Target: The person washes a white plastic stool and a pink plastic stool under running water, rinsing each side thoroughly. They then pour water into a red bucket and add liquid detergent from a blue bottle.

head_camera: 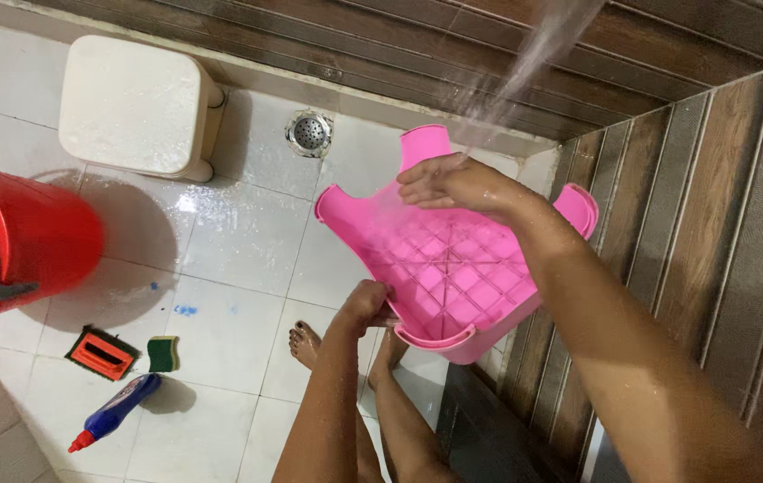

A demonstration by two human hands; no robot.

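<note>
The red bucket (pixel 15 237) is cut off at the left edge, and only part of a dark-handled scoop shows inside it. Where the water stream (pixel 525 63) starts is out of sight above the frame. The far legs of the pink stool (pixel 453 268) are partly hidden behind the right arm.

The stool is held upside down above the wet white tiled floor (pixel 238 241), tilted, its ribbed grid underside facing up. The left hand (pixel 365 304) is closed on the near rim by one leg. The right hand (pixel 449 183) lies open and flat on the far side, fingers together, just where the water lands. The hands are well apart, the stool between them.

The stool is smooth moulded plastic with rounded stubby legs. Nearby stand a cream plastic stool (pixel 135 107) and a round metal drain (pixel 310 132). On the floor lie an orange scrub brush (pixel 102 353), a green and yellow sponge (pixel 163 353) and a blue bottle (pixel 115 411) with a red cap. Bare feet (pixel 305 343) stand below the stool.
</note>
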